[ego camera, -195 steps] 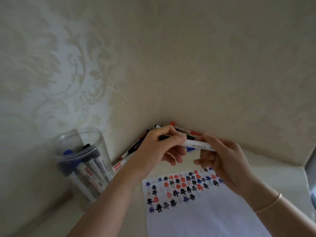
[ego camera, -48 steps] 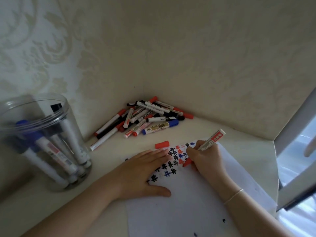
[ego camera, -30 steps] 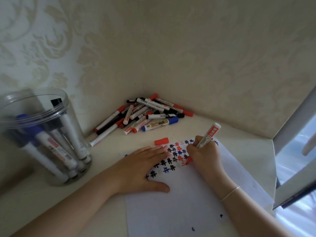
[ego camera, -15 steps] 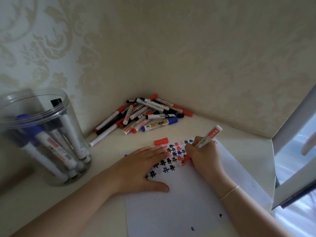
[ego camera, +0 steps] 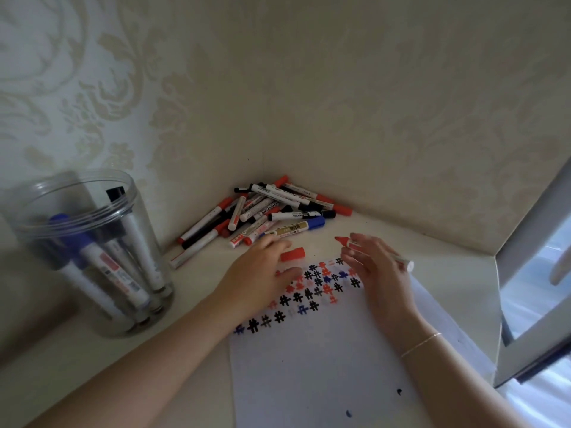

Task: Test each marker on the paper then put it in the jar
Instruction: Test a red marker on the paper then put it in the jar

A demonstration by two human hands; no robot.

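Paper (ego camera: 324, 359) lies flat on the pale desktop (ego camera: 92, 366), its upper part covered with rows of small hash marks (ego camera: 312, 288) in black, red and blue. The right hand (ego camera: 377, 267) is above the top right part of the sheet and grips an uncapped red marker (ego camera: 347, 243) between thumb and fingers; the red tip points left and away from the person, clear of the paper, while the white barrel end pokes out past the far side of the hand. The left hand (ego camera: 262, 270) is at the sheet's top left corner, fingers loosely extended toward a loose red cap (ego camera: 293, 254) that lies on the desktop just beyond the paper's top edge; the hand is blurred, and whether its fingertips touch the cap cannot be told. A thin bracelet (ego camera: 420, 344) circles the right wrist.

In the corner where the two patterned walls (ego camera: 370, 103) meet sits a pile of markers (ego camera: 265, 211) with red, black and blue caps, lying crossed over one another. A clear plastic jar (ego camera: 92, 251) stands upright at the left, well apart from the paper, with several capped markers standing inside it. A white window frame (ego camera: 531, 273) shows at the right edge.
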